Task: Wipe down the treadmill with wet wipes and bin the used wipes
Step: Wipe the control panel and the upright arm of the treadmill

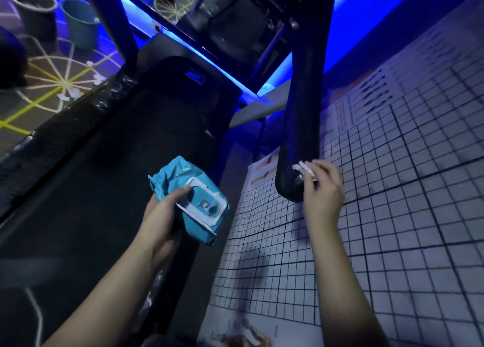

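Blue light glows in the dark room, and a white mat with black squares lies by the right side of the treadmill. I see my left hand over the belt's right edge, fingers curled round a blue pack of wipes, thumb on its white lid. My right hand pinches a small white wipe against the round end of the black handrail. A dark bin stands on the floor beyond the treadmill's left side.
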### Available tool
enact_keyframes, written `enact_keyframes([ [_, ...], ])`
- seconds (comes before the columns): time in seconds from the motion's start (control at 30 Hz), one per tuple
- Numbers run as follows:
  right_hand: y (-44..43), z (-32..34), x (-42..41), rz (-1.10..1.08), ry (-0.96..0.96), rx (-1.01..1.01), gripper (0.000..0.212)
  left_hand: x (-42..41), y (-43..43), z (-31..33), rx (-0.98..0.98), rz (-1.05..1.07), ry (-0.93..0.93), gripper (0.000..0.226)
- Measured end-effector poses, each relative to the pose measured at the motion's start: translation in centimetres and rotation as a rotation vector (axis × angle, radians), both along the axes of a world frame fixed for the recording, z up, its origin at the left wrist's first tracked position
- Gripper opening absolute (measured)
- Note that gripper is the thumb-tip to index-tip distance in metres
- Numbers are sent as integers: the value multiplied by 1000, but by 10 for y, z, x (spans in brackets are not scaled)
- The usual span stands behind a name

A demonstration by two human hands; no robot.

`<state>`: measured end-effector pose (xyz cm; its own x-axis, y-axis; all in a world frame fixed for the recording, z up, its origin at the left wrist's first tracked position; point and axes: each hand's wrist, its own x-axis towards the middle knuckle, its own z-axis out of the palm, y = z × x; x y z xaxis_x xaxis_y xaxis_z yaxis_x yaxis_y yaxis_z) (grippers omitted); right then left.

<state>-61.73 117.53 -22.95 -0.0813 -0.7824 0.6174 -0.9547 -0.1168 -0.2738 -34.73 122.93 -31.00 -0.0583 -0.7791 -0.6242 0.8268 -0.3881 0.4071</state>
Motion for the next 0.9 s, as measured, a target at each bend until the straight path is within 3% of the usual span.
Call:
enact_keyframes([
  [0.13,17,-22,10,86,183,-46,19,-1,1,1,10,-10,3,39],
  [0.27,43,-78,8,167,386,229,40,-4,3,-4,17,-38,-7,40],
  [0.33,53,-81,-1,111,316,211,43,-5,4,-6,13,-58,-2,41],
  [0.53,65,-38,-2,35,18,-159,22,-9,7,-20,2,-112,-40,40],
  [0.63,45,-38,-3,9,-30,-182,22,-13,10,-21,-10,-132,-61,40],
  [0.7,39,-48,2,62,66,-121,21,-15,13,-22,-7,-140,-77,40],
  [0.83,42,-74,15,207,184,313,28,-18,15,-22,13,-155,-83,41],
  [0.9,36,-77,19,276,336,317,33,-18,14,-22,29,-151,-72,41],
])
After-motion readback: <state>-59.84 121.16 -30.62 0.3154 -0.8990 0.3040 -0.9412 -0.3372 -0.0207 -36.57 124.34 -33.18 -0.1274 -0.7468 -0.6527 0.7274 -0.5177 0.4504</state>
